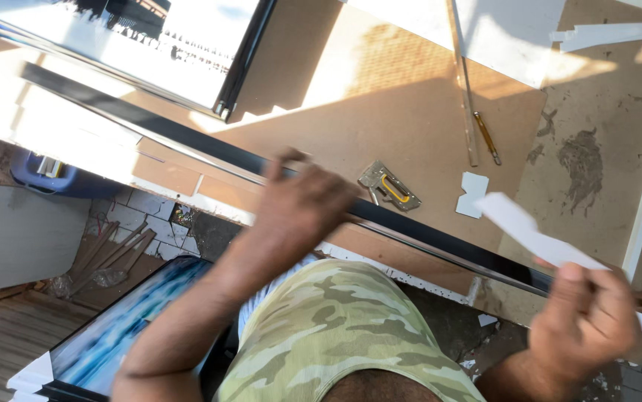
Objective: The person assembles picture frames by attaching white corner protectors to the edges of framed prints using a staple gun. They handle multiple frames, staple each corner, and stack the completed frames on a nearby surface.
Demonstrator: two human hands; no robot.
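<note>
My left hand (pixel 302 205) rests on a long black frame moulding (pixel 150 134) that lies along the near edge of a brown board table (pixel 380 112); the fingers curl over the moulding. My right hand (pixel 589 316) is at the lower right and holds a long white strip (pixel 529 234) that points up and to the left, blurred by motion. A metal staple gun with a yellow handle (pixel 389 186) lies on the board just beyond my left hand.
A small white card piece (pixel 472 195), a clear ruler (pixel 464 82) and a yellow pencil (pixel 486 138) lie on the board. A framed picture (pixel 135 320) leans below the table. A blue tub (pixel 42 175) sits at the left. White scraps (pixel 604 33) lie at the top right.
</note>
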